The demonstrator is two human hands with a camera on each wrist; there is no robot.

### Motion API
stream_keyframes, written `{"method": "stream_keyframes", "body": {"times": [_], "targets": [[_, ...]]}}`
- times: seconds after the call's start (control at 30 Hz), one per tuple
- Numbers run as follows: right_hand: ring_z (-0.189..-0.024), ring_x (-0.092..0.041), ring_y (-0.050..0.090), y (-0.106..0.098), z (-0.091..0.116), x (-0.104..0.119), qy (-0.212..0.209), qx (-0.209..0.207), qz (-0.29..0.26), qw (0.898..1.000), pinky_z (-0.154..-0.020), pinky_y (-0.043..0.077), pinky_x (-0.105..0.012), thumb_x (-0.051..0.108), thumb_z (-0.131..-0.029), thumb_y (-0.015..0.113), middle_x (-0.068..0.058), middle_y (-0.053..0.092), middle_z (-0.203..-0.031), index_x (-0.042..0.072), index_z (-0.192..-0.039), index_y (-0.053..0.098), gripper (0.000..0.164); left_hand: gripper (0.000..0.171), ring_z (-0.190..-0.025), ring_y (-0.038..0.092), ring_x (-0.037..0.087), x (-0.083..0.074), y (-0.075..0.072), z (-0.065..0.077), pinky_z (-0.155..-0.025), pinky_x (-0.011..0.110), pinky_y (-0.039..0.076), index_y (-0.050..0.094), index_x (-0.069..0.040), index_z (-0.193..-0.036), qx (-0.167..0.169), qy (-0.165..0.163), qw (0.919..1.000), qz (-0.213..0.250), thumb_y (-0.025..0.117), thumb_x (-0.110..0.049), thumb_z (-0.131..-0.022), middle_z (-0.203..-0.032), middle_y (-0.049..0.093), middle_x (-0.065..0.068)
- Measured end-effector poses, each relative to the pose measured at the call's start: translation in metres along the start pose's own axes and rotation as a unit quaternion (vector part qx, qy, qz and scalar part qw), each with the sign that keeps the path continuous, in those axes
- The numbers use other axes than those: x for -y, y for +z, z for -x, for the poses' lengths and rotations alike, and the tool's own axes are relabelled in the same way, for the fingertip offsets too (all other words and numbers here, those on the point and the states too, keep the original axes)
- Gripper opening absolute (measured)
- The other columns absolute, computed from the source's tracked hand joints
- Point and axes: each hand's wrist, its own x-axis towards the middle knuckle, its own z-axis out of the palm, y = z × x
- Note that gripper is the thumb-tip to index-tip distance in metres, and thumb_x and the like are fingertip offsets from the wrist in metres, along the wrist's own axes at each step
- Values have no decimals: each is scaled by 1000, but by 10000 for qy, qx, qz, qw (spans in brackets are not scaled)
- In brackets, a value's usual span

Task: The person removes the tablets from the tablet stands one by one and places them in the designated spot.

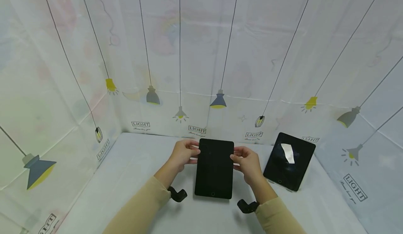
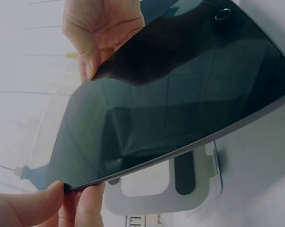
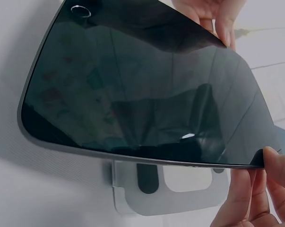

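Note:
A black tablet (image 1: 214,167) with a round home button is held upright between both hands, its dark glass toward me. My left hand (image 1: 183,153) pinches its left edge near the top, thumb on the front and fingers behind. On the opposite edge, my right hand (image 1: 247,162) pinches at much the same height. Both wrist views show a light grey plastic piece (image 2: 154,203) with rounded corners and a dark rounded slot (image 3: 147,178) behind the tablet. That piece is hidden by the tablet in the head view.
To the right, a second black tablet (image 1: 288,171) lies at an angle with a bright reflection on its screen. White cloth covers the table (image 1: 138,160). A curtain (image 1: 195,52) printed with hanging lamps encloses the back and sides. Black bands (image 1: 177,195) sit at the wrists.

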Motion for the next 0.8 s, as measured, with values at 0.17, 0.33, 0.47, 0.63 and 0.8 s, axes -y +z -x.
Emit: {"method": "stream_keyframes", "body": {"times": [0.17, 0.33, 0.47, 0.63, 0.8], "targets": [[-87, -14, 68, 2, 5, -5, 97, 29, -69, 9999, -70, 64, -31, 4, -97, 77, 1, 69, -96, 7, -126, 71, 30, 26, -85, 78, 18, 4, -2, 5, -73, 37, 70, 75, -9, -123, 6, -66, 10000, 5, 75, -4, -98, -105, 74, 9], [-85, -14, 69, 7, 10, -9, 178, 27, -54, 9998, -70, 64, -30, 4, -97, 78, 0, 69, -96, 7, -125, 71, 30, 26, -85, 77, 19, 12, -5, 9, -71, 36, 69, 75, -9, -124, -8, -174, 9998, 7, 76, -4, -98, -105, 74, 10], [-84, -14, 70, 10, 13, -13, 223, 30, -36, 9997, -69, 63, -31, 3, -97, 77, -1, 70, -95, 7, -124, 72, 28, 27, -86, 77, 20, 20, -8, 11, -71, 35, 69, 75, -9, -124, -14, -214, 9998, -7, 76, -5, -98, -106, 74, 11], [-80, -13, 69, 13, 18, -16, 254, 53, -121, 9996, -66, 62, -30, 1, -95, 78, 0, 70, -91, 6, -122, 72, 27, 27, -84, 78, 19, 25, -11, 14, -69, 35, 69, 75, -8, -123, 6, -229, 9997, 67, 76, -3, -96, -104, 74, 10], [-81, -14, 68, 15, 24, -17, 267, 105, -158, 9995, -65, 62, -30, 1, -95, 78, -1, 70, -91, 4, -123, 71, 29, 28, -82, 77, 18, 29, -13, 19, -68, 34, 69, 75, -6, -123, 12, -249, 9996, 137, 76, -2, -95, -102, 75, 9]]}}
